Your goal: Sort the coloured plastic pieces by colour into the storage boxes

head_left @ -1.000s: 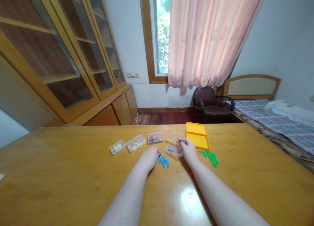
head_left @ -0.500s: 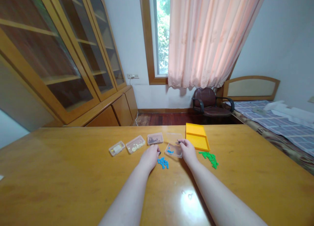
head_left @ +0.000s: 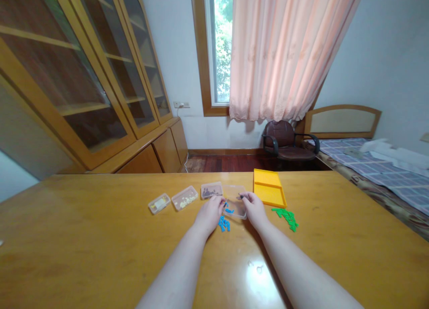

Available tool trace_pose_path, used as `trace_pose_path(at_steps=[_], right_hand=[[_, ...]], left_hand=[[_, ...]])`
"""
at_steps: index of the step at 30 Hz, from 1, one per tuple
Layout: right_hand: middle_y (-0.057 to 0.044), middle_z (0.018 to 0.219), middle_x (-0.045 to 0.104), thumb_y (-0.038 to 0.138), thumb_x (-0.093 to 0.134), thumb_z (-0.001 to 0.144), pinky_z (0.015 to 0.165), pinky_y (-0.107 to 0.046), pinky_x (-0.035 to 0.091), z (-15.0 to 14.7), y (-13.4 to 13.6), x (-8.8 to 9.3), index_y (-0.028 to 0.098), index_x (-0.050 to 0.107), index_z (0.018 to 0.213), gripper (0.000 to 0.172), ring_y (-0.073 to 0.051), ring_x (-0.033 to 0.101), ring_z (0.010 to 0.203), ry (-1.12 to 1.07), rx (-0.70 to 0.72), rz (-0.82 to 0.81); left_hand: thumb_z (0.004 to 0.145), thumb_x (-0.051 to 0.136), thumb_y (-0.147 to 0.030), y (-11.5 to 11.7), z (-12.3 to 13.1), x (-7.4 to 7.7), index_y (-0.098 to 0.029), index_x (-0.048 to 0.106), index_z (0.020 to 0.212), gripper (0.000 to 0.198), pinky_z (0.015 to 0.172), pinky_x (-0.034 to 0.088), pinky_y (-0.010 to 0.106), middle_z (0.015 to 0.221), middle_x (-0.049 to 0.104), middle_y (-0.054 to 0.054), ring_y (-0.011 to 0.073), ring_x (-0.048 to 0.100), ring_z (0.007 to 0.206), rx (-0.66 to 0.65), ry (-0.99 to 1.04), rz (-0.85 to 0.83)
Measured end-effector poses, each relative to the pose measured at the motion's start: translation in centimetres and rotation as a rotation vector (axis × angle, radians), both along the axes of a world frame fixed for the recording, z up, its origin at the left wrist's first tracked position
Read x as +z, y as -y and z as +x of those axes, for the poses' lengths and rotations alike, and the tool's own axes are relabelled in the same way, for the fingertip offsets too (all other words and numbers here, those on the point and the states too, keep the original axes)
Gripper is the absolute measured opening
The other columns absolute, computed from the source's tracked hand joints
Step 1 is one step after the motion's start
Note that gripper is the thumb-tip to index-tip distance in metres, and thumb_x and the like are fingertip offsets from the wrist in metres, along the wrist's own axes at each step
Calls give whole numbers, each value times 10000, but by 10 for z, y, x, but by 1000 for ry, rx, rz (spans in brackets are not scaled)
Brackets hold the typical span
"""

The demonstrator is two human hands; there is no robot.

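A clear plastic box (head_left: 239, 214) with a few blue pieces (head_left: 229, 210) in it stands between my hands, its lid raised at the back. My right hand (head_left: 252, 205) is closed on the box's right side. At the left edge of the box is my left hand (head_left: 212, 212), its fingers pinched; whatever they hold is too small to make out. Just below the box, a pile of blue pieces (head_left: 223, 224) lies on the table, partly beside my left hand. Green pieces (head_left: 287, 218) lie in a heap to the right of my right hand.
An open yellow case (head_left: 270, 194) lies at the back right of the wooden table (head_left: 100, 246). Left of the hands are a box of dark pieces (head_left: 211, 191), a box of pale pieces (head_left: 185, 198) and a small box with yellow pieces (head_left: 159, 204).
My left hand has moved right, to the edge of the clear box. The box has shifted slightly left and tilted, and my right hand has moved slightly left with it.
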State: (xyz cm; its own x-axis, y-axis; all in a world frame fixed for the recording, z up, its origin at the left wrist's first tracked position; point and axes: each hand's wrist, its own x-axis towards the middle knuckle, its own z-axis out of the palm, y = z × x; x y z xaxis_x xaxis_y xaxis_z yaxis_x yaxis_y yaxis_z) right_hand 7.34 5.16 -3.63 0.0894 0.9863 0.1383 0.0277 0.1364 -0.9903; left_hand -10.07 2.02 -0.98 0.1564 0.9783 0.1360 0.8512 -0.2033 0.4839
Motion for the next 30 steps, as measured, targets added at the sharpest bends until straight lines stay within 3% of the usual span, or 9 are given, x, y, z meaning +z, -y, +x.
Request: trace_pose_path(at_steps=[3,8,14,18,30], right_hand=[[-55,790,688,335,550,659,798,-340,451,0,-1,0,183,629,770,205,-217,626,801,1,-19,-4],[-57,795,689,334,556,644,790,-340,452,1,-4,-3,182,638,766,211,-221,623,811,-18,-44,-26],[-52,800,688,344,545,674,774,-326,449,1,-3,-5,183,634,776,210,-211,616,807,12,-47,-25],[-56,790,683,344,539,663,763,-325,443,1,-3,-3,178,633,766,216,-210,611,789,26,-47,-22],[-48,778,685,331,548,677,743,-313,444,2,-4,-5,180,639,759,194,-205,607,769,24,-38,-17]], left_hand=[[858,442,-214,1,-6,1,-219,552,1102,268,825,404,241,1110,606,53,158,573,976,7,-13,-26],[802,476,-192,3,-29,8,-200,610,859,146,712,409,264,900,665,53,189,603,839,146,-175,-216],[711,574,-176,12,-35,17,-193,608,857,151,637,387,233,871,667,40,168,594,777,114,-152,-339],[689,610,-189,13,-30,16,-188,609,858,170,573,359,220,791,655,16,151,581,705,80,-127,-342],[787,495,-204,8,-15,6,-169,609,766,120,599,351,237,802,668,46,162,581,727,27,-138,-275]])
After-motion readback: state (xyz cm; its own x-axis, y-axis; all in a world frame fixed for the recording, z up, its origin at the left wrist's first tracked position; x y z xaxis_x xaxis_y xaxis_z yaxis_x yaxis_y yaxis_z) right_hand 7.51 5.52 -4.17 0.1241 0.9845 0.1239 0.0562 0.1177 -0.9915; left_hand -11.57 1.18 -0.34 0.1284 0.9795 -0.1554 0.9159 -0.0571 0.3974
